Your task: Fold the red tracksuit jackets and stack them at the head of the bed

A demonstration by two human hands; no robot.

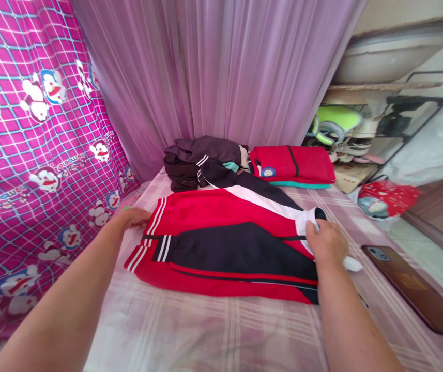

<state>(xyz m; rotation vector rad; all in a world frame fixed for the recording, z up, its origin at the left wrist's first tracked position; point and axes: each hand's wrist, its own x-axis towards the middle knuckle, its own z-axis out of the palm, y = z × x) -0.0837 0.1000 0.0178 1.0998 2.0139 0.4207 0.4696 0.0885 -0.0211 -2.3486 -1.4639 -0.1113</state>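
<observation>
The red-and-black jacket (213,248) lies flat on the plaid sheet (205,330). Beside the jacket's collar end is a phone (415,289). The right hand (327,240) pinches its white collar (302,223); the left hand (138,217) touches its striped hem (156,219), whether pinching I cannot tell. Beyond the jacket sit dark clothes (205,150) and folded red clothing (310,163).

The left hand (137,218) and tapering left forearm (76,281), left of the jacket (205,207), are bare. So are the right hand (329,241) and right forearm (351,310), at its right end.
</observation>
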